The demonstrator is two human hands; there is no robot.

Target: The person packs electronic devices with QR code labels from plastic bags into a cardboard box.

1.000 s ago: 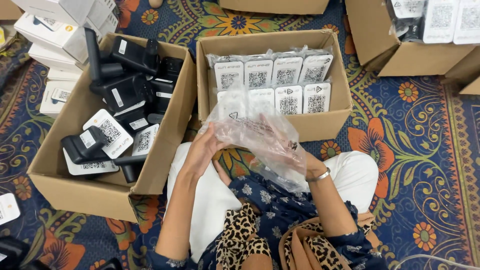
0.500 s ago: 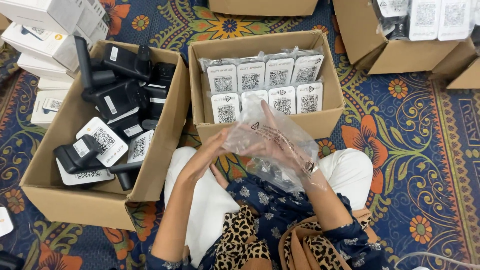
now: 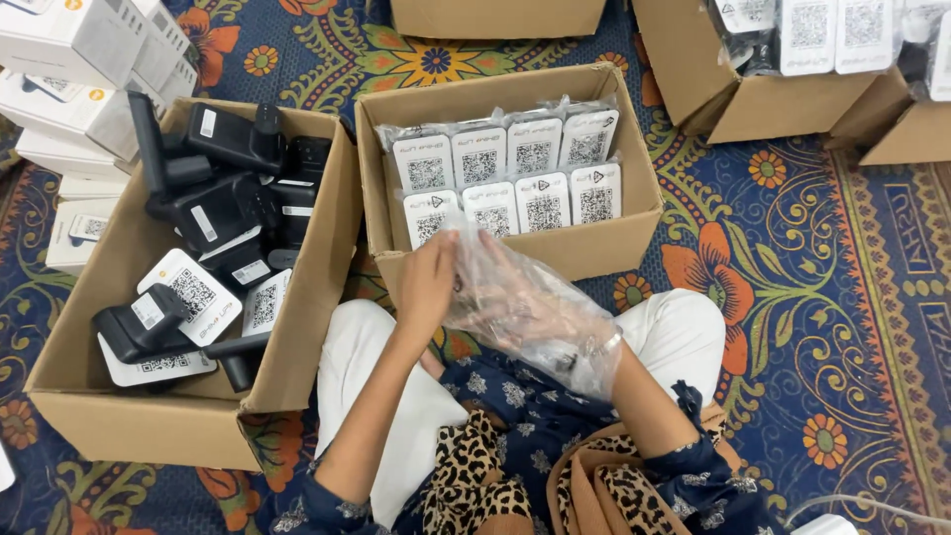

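Clear plastic, crinkled into a loose bag (image 3: 530,312), is held over the lap of a person seated on a patterned carpet (image 3: 842,297). The right hand (image 3: 510,287) is pushed inside the bag with fingers spread, so the film is wrapped around it up to the wrist. The left hand (image 3: 428,282) is closed on the bag's edge at about 9 o'clock from the right hand, the two hands being just beside each other.

At 12 o'clock from the hands a cardboard box (image 3: 515,248) is seen, filled with two rows of upright white packets (image 3: 510,178) sealed in plastic. At 9 o'clock a larger cardboard box (image 3: 129,416) is filled with black devices (image 3: 213,203) and white cards (image 3: 188,292) lying at mixed angles. White cartons (image 3: 74,59) are stacked at 10 o'clock, beyond that box.
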